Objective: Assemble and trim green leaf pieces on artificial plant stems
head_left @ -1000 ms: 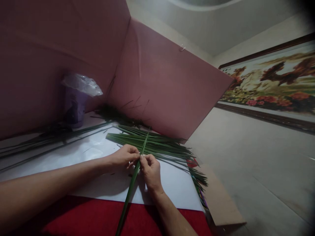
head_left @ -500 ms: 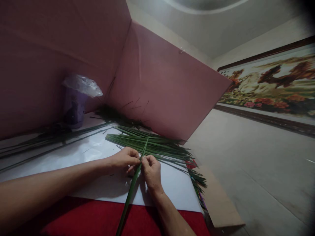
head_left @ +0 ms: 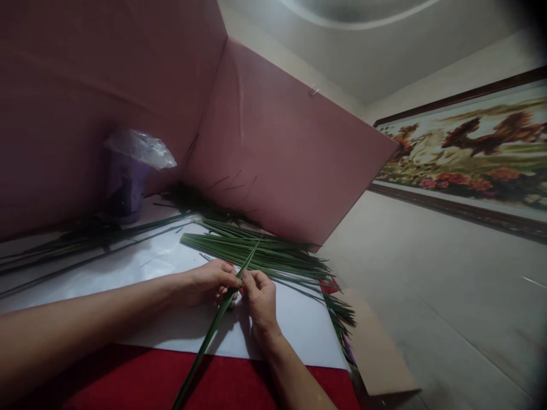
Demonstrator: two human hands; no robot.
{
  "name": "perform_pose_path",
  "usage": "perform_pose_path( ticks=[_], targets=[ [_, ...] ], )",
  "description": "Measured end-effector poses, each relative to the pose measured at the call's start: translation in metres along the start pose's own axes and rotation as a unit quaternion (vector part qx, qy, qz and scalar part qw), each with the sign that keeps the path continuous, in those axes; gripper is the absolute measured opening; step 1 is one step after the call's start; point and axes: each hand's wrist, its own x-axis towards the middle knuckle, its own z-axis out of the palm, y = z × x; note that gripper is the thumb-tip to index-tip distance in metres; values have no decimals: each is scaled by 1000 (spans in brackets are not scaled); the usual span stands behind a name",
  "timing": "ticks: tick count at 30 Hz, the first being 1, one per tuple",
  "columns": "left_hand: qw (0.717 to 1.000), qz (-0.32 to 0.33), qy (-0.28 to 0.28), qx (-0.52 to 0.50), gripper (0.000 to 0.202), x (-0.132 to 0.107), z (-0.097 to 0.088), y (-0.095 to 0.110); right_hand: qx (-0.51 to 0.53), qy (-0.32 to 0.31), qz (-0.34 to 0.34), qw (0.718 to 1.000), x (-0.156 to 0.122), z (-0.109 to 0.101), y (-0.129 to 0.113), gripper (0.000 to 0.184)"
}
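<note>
A long green leaf blade [head_left: 209, 333] runs from the lower edge of the view up to a narrow tip over the table. My left hand [head_left: 217, 279] pinches it from the left, thumb on top. From the right, my right hand [head_left: 260, 293] grips the same blade, its thumb and forefinger almost touching the left thumb. Just beyond both hands lies a bundle of green leaf strips [head_left: 252, 253] with trimmed left ends. Part of a red-handled tool with a metal tip [head_left: 205, 257] shows behind my left hand; its kind is unclear.
White sheet [head_left: 166, 327] covers the table over red cloth [head_left: 141, 376]. A purple container [head_left: 128, 191] with a clear plastic bag [head_left: 141, 149] stands at the back left, near dark long strips [head_left: 85, 239]. Pink panels [head_left: 282, 148] enclose the back. A brown board [head_left: 384, 353] is at the right.
The lower part of the leaf blade has swung left. More of the red tool shows behind my left hand. Both hands keep hold at nearly the same spot.
</note>
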Motion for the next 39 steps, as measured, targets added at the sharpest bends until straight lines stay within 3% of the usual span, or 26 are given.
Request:
perform_pose_path(
  ticks=[4, 13, 21, 30, 39],
  targets=[
    [995, 26, 49, 78, 25, 6, -2, -4, -8, 3, 24, 1000, 0, 1, 0, 30],
    [1000, 9, -25, 15, 18, -4, 3, 2, 85, 3, 103, 991, -1, 1, -2, 22],
    [999, 4, -23, -22, 17, -2, 0, 1, 107, -14, 107, 988, -1, -1, -4, 29],
    [998, 24, 45, 46, 28, 2, -2, -2, 109, -2, 105, 989, -2, 2, -3, 31],
    [999, 19, -34, 8, 19, -9, 8, 10, 186, -35, 104, 976, 0, -1, -7, 25]
  ],
)
